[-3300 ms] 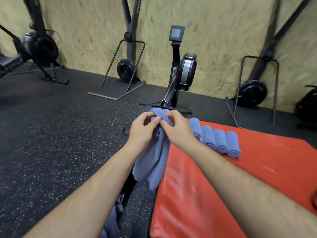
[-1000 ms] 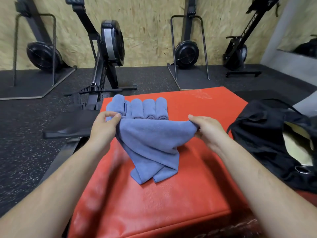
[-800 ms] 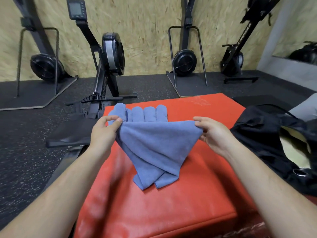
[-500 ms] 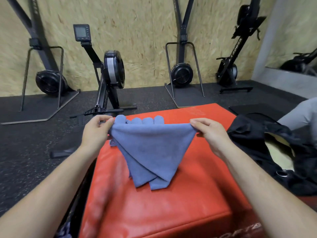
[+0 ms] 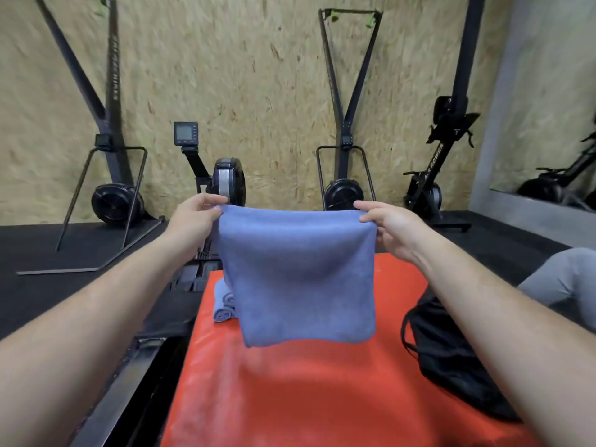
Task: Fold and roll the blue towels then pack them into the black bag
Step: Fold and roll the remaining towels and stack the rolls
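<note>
Over the red padded block (image 5: 306, 398) we have one blue towel (image 5: 296, 279) up in the air, stretched wide and hanging as a near-square sheet, its lower edge free above the red surface. Two hands are on it, one per top corner. Our left hand (image 5: 193, 217) pinches the left corner between thumb and fingers, and our right hand (image 5: 390, 227) pinches the right corner the same way, so the top edge runs taut and level between them.

Down on the block, just behind the sheet's left side, we spot the rolled towels (image 5: 223, 304). We count two rolled ends showing, side by side; anything further along that row is hidden by the hanging cloth. On the block's right edge lies one black bag (image 5: 451, 359), slumped, partly covered by our right forearm, so we cannot tell whether its mouth is open. One grey-clad knee (image 5: 567, 279) shows beyond it.

Along the chipboard wall (image 5: 242, 75) we count four machines: two tall ones with flywheels at the base (image 5: 116, 201) (image 5: 343, 195), one rower (image 5: 229, 185) with one small monitor (image 5: 185, 133), and one rower stood upright (image 5: 429, 188) on the right.
</note>
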`<state>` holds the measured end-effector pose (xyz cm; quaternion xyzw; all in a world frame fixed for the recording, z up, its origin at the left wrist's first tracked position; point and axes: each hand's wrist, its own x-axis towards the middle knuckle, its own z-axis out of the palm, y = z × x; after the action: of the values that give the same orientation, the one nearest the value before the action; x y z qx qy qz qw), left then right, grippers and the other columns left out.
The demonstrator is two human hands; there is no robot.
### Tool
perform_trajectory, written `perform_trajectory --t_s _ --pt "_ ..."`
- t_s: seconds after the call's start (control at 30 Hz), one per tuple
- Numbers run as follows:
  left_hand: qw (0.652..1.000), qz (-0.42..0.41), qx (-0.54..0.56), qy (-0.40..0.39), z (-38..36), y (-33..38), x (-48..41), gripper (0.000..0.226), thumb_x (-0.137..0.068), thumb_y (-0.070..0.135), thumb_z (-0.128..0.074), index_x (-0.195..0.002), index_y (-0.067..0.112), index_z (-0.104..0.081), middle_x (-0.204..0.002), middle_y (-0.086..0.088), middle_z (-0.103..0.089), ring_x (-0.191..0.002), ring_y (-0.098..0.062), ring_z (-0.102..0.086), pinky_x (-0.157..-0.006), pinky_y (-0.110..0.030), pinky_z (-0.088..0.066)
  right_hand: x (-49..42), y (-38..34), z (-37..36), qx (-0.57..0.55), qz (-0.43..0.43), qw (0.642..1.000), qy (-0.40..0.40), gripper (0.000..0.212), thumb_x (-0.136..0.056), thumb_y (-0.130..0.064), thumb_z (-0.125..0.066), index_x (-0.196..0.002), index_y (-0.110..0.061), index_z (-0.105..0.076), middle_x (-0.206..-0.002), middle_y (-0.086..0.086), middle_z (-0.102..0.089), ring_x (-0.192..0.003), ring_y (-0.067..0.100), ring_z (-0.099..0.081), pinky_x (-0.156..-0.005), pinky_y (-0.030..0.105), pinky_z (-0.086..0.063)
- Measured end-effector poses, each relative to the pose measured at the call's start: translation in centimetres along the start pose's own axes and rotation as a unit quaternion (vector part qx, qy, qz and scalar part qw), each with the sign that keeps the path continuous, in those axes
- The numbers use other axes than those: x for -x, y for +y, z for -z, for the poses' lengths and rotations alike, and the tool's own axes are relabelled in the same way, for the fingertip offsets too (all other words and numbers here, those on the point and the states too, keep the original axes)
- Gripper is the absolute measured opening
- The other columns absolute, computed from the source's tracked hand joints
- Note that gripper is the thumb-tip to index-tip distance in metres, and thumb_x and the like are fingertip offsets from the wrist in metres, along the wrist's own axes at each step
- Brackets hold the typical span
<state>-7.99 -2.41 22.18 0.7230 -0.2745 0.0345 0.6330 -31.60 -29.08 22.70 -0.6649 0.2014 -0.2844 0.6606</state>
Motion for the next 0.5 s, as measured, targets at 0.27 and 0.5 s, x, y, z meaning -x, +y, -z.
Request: perform_trajectory --t_s 0.27,0.5 --pt "0.999 0.006 -0.029 0.016 0.0 2.7 0.9 0.028 -0.094 0.006 -0.045 -0.099 0.022 -0.068 -0.106 -0.004 -0.066 -0.079 -0.016 -0.054 -0.066 -0.029 -0.041 0.8 -1.7 -0.7 -0.008 0.043 0.998 0.050 0.024 -0.084 -0.003 -0.069 -0.103 -0.015 -0.076 -0.088 0.005 -0.070 -0.074 0.015 -0.056 -0.068 0.025 -0.043" --pt "0.999 0.029 -0.031 0.003 0.9 3.6 2.0 0.042 -0.086 -0.001 -0.044 -0.111 0.020 -0.069 -0.099 -0.006 -0.062 -0.066 -0.018 -0.045 -0.059 -0.029 -0.037 1.5 -2.1 -0.6 0.022 0.023 0.999 0.034 0.038 -0.082 0.004 -0.059 -0.104 -0.022 -0.076 -0.077 -0.003 -0.069 -0.065 0.011 -0.058 -0.064 0.024 -0.045"
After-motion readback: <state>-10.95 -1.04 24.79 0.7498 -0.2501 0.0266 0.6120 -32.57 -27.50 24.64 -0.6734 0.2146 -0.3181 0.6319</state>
